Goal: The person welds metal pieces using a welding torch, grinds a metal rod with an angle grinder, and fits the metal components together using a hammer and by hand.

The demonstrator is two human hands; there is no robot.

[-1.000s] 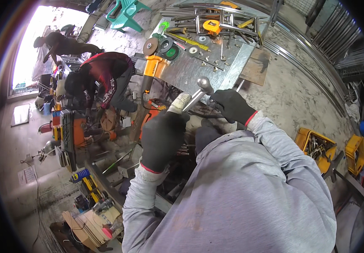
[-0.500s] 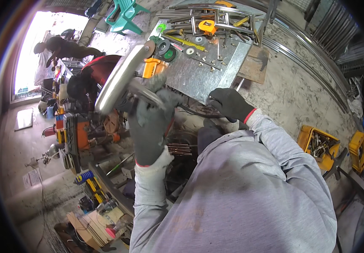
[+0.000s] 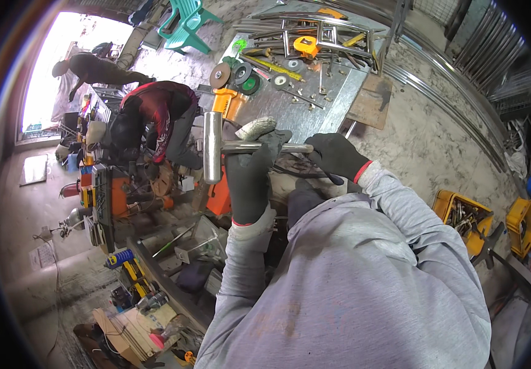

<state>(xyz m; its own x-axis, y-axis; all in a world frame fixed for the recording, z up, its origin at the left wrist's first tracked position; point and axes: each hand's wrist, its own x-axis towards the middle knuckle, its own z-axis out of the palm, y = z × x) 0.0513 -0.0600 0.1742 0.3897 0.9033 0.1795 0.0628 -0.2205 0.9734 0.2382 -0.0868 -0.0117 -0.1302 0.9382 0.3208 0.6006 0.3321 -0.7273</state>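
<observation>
My left hand point(image 3: 250, 178), in a dark glove, grips the handle of a steel hammer point(image 3: 212, 147). The handle lies level across the view and the cylindrical head stands upright at its left end. My right hand point(image 3: 334, 154), also gloved, is closed on a dark metal piece point(image 3: 290, 167) just below the edge of the sheet-metal table point(image 3: 333, 98); most of that piece is hidden by my hands. The free end of the handle reaches almost to my right hand. Grey sleeves cover both arms.
On the table lie grinding discs point(image 3: 234, 72), a yellow tape measure point(image 3: 306, 46) and a steel tube frame point(image 3: 314, 31). Two other people point(image 3: 154, 117) bend over at the left. Yellow tool crates point(image 3: 467, 212) stand right, a green chair point(image 3: 185, 24) at the back.
The hammer was down by my right hand, then swung up toward the camera at the left. Now it has come down again to a level handle. My right hand has stayed in place.
</observation>
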